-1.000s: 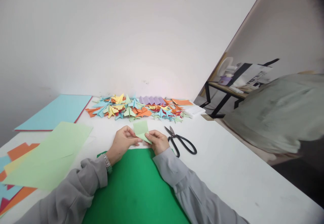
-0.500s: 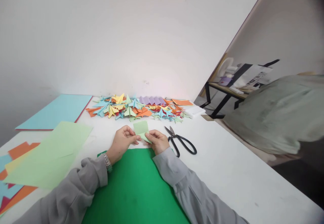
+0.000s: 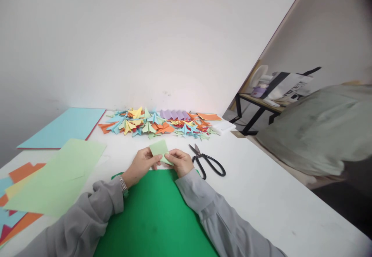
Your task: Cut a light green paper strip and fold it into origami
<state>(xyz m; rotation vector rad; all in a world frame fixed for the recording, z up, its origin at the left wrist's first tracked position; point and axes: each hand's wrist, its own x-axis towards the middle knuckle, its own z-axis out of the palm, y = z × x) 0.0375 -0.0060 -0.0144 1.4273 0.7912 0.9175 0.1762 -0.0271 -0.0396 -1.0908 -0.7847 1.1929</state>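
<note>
A small piece of light green paper (image 3: 159, 149) is held up between both hands, tilted a little. My left hand (image 3: 142, 162) pinches its lower left side, thumb in front. My right hand (image 3: 180, 161) grips the lower right part with thumb and fingers. Both hands are just above the far edge of a green sheet (image 3: 157, 214) that lies on the white table. Black-handled scissors (image 3: 203, 157) rest with blades partly apart to the right of my right hand.
Many folded paper planes (image 3: 154, 125) and a purple pleated paper (image 3: 174, 115) lie along the wall. At left are a large light green sheet (image 3: 61, 175), a blue sheet (image 3: 65, 127) and coloured scraps (image 3: 21, 173). Another person (image 3: 316, 129) is at the right, near a small table (image 3: 258, 102).
The green paper has turned counterclockwise and its crease line no longer shows. My left thumb has moved onto its front. The scissors and sheets stay where they were.
</note>
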